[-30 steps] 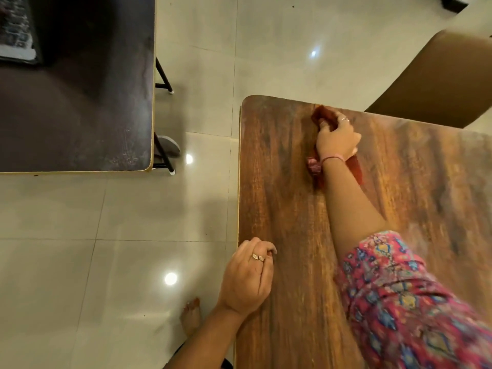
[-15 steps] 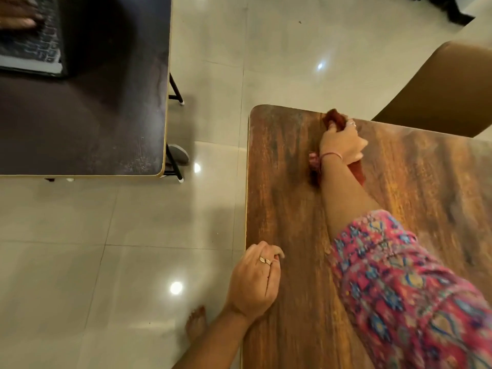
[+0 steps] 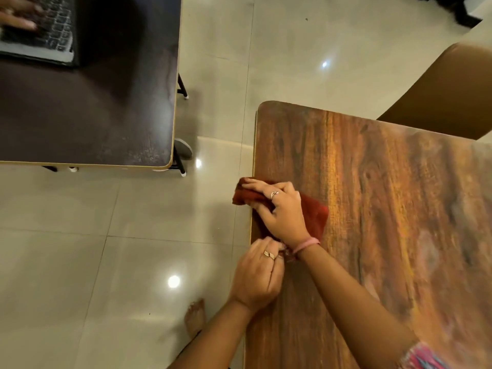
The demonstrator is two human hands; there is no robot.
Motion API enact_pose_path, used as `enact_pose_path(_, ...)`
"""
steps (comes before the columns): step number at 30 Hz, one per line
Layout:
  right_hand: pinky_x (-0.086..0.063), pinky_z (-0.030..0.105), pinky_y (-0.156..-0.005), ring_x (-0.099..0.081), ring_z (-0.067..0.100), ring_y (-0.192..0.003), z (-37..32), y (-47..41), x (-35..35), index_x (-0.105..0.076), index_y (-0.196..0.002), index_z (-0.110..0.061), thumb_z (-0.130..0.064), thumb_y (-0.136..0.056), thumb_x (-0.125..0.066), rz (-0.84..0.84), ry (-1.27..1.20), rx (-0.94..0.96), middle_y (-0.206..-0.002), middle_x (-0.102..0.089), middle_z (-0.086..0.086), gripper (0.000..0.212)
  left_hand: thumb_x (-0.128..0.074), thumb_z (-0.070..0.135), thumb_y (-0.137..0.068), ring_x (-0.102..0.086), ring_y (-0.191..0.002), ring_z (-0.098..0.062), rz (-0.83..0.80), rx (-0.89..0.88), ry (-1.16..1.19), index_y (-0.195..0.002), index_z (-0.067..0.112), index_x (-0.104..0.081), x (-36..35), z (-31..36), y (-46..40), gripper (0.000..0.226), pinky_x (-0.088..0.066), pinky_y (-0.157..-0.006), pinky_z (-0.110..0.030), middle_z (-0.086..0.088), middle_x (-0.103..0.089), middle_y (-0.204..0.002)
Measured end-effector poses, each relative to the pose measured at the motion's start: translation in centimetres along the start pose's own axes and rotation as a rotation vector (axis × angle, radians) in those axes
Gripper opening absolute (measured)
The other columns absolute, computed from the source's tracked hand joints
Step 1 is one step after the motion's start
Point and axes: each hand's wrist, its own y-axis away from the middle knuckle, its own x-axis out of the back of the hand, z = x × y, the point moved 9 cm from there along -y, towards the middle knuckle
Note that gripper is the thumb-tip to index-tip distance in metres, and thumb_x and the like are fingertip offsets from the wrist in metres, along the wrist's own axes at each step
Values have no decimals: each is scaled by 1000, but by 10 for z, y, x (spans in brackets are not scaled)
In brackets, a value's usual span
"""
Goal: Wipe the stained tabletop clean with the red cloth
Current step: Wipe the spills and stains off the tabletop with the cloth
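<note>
My right hand (image 3: 283, 213) presses red cloth (image 3: 314, 215) at left edge of counter (image 3: 386, 209), fingers curled round overhanging fold; my left hand (image 3: 259, 278) pinches near corner. Risk: cloth slides off edge onto floor (image 3: 119, 249); bunched cloth may miss stains

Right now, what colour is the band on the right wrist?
Pink, a thin band at the wrist, next to the red cloth; the head view shows it.

Wooden tabletop (image 3: 386, 209) lies bare right of the hands; chair (image 3: 447, 97) borders its far edge.
</note>
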Motion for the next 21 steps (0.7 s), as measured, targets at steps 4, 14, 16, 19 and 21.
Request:
enact_pose_path(4, -32, 30, -84, -43, 10, -97, 10, -40, 3, -57, -122, -39, -31, -89, -57, -53, 42, 12, -120, -58, -21, 34, -37, 19, -91, -43, -72, -10, 9, -7, 21, -86, 10, -59, 5, 1, -4, 24, -37, -64, -25, -2, -55, -78)
enact_pose_path(14, -31, 40, -100, -40, 25, -123, 69, -173, 32, -43, -136, -38, -40, -94, -48, 143, 162, -382, -137, -51, -5, 42, -37, 13, -92, -50, -76, -18, 77, -49, 75, -85, 4, -60, 10, 3, 0, 25, -40, -73, -29, -7, -59, -81)
enact_pose_path(16, -28, 39, -101, -36, 24, -126, 61, -153, 25, -39, -140, -39, -40, -95, -47, 91, 176, -310, -149, -38, -8, 45, -39, 11, -92, -53, -76, -19, 74, -6, 97, -85, 4, -60, 12, 2, 2, 23, -44, -71, -33, -8, -59, -81)
enact_pose_path(19, -30, 41, -102, -32, 27, -131, 54, -102, 22, -39, -140, -41, -44, -94, -46, 72, 228, -283, -156, -22, -3, 46, -38, 10, -92, -55, -71, -15, 46, 203, 353, -89, 7, -58, 19, -6, 1, 20, -48, -66, -33, -4, -58, -77)
enact_pose_path(21, -32, 41, -100, -34, 26, -130, 45, -61, 17, -39, -139, -40, -47, -93, -45, 92, 233, -280, -154, -28, -5, 47, -35, 12, -96, -55, -63, -9, 119, 426, 692, -91, 10, -54, 28, -23, 4, 20, -47, -60, -24, -1, -59, -71)
